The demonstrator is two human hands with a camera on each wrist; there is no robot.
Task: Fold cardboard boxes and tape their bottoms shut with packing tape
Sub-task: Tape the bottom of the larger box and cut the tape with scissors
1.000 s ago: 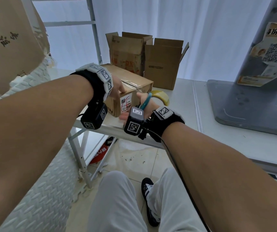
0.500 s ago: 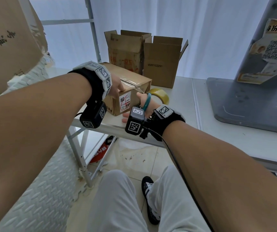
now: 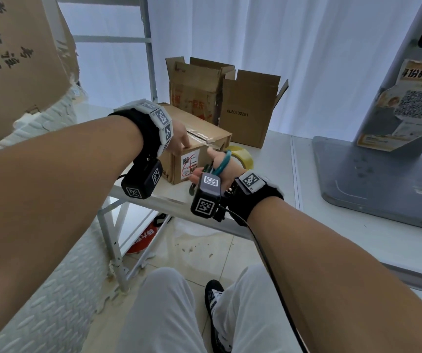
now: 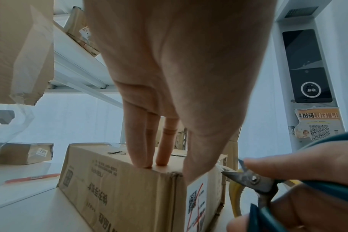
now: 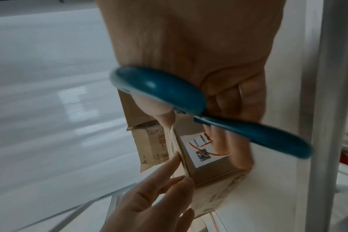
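A closed brown cardboard box (image 3: 205,138) lies at the table's front left, with clear tape (image 3: 199,135) along its top seam. My left hand (image 3: 179,140) rests on the box top, fingers (image 4: 145,149) straight and pressing near the corner, thumb down at the labelled end. My right hand (image 3: 215,161) grips teal-handled scissors (image 3: 224,161) at the box's right end. The left wrist view shows their short blades (image 4: 240,174) parted beside the box (image 4: 119,188). A yellowish tape roll (image 3: 243,155) lies just behind the right hand. The right wrist view is blurred.
Two open cardboard boxes (image 3: 194,90) (image 3: 248,110) stand behind the closed one. A grey stand base (image 3: 383,179) fills the table's right. A large carton (image 3: 14,59) hangs at upper left. The table's front edge (image 3: 169,197) runs under my wrists, my legs below it.
Hardly anything has moved: the left hand stays on the box top and the right hand with the scissors has shifted only slightly at the box's right end.
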